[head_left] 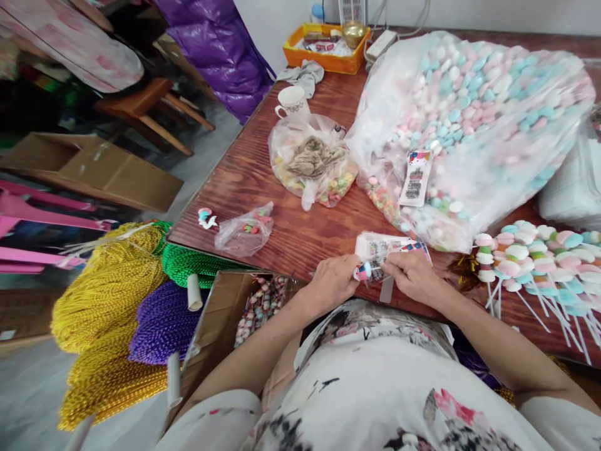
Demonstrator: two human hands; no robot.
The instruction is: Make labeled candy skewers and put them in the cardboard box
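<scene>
My left hand (335, 279) is closed at the table's front edge, its fingertips pinching a small blue, white and red piece (362, 270). Close beside it, my right hand (416, 275) is closed too, with thumb and finger pressed together; what lies in that pinch is too small to make out. Just beyond both hands lies a stack of clear printed packets (375, 243). Another printed packet (416, 178) rests on a big clear bag of pastel marshmallows (469, 94). Marshmallow skewers (530, 250) on white sticks are piled to the right.
A smaller plastic bag of colourful sweets (312, 163), a white cup (292, 102) and an orange tray (323, 59) stand farther back. Left of them are a small bag (246, 228) and a loose figure (206, 218). Bead strings (101, 300) hang off the table's left side.
</scene>
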